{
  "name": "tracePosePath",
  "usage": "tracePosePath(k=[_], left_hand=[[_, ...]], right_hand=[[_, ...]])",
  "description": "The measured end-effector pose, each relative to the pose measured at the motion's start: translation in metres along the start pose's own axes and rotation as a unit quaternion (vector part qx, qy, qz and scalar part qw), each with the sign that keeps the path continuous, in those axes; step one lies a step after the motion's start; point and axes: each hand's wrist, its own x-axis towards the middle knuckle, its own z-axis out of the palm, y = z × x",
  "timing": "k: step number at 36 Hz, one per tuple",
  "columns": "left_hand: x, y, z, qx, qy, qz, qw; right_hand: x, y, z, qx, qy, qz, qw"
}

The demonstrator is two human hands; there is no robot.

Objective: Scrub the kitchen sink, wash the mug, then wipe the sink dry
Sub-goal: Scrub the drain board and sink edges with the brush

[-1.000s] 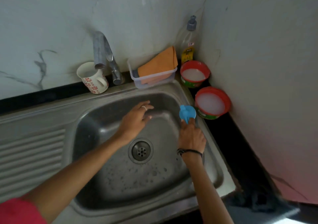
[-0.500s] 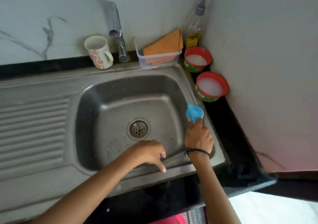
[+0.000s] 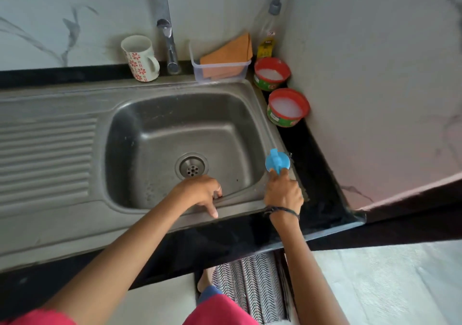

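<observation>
The left hand (image 3: pixel 200 192) has come back from the far side of the bowl and now rests on the front rim of the sink (image 3: pixel 62 227), near the drain (image 3: pixel 192 167). Its fingers are bent over the edge and 1 finger points down, holding nothing. The right hand (image 3: pixel 283 193) has hardly moved; its fingers are wrapped round the handle of the blue scrubber (image 3: pixel 277 162), which sits on the right rim. The mug (image 3: pixel 140 58) stands by the tap (image 3: pixel 166 29) at the back, not washed yet. The orange cloth (image 3: pixel 230 49) waits in its clear box (image 3: pixel 220 71), next to 2 red tubs (image 3: pixel 287 106) of white soap (maybe paste). To scrub well, I think she should press the bristles flat, rub in small circles along the rim, then go down the walls to the drain.
</observation>
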Motion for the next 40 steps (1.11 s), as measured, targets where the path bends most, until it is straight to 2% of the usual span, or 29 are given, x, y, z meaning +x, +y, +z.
tracePosePath(k=[9, 15, 19, 24, 28, 32, 37, 40], left_hand=[[0.001, 0.005, -0.002, -0.021, -0.024, -0.024, 0.999], [0.004, 0.002, 0.002, -0.024, -0.017, -0.033, 0.999], [0.004, 0.0, 0.003, -0.023, -0.018, -0.037, 0.999], [0.003, 0.004, -0.001, 0.002, -0.028, -0.044, 0.999], [0.003, 0.007, -0.002, 0.012, -0.037, -0.053, 0.998], [0.004, 0.005, -0.002, 0.012, -0.044, -0.057, 0.997], [0.004, 0.0, 0.0, -0.004, -0.035, -0.056, 0.998], [0.004, -0.003, 0.003, -0.018, -0.031, -0.054, 0.998]], right_hand=[[0.05, -0.02, -0.012, 0.038, -0.049, -0.085, 0.994], [0.003, 0.03, -0.011, 0.096, -0.095, -0.043, 0.99], [-0.015, 0.042, -0.017, 0.038, -0.122, -0.066, 0.99], [0.009, 0.021, -0.027, 0.151, -0.115, -0.005, 0.982], [0.02, 0.01, -0.03, 0.13, -0.126, -0.022, 0.983], [-0.001, 0.034, -0.032, 0.145, -0.132, -0.018, 0.98], [-0.037, 0.053, -0.022, 0.056, -0.118, -0.042, 0.991], [-0.053, 0.038, -0.016, 0.087, -0.123, -0.041, 0.988]])
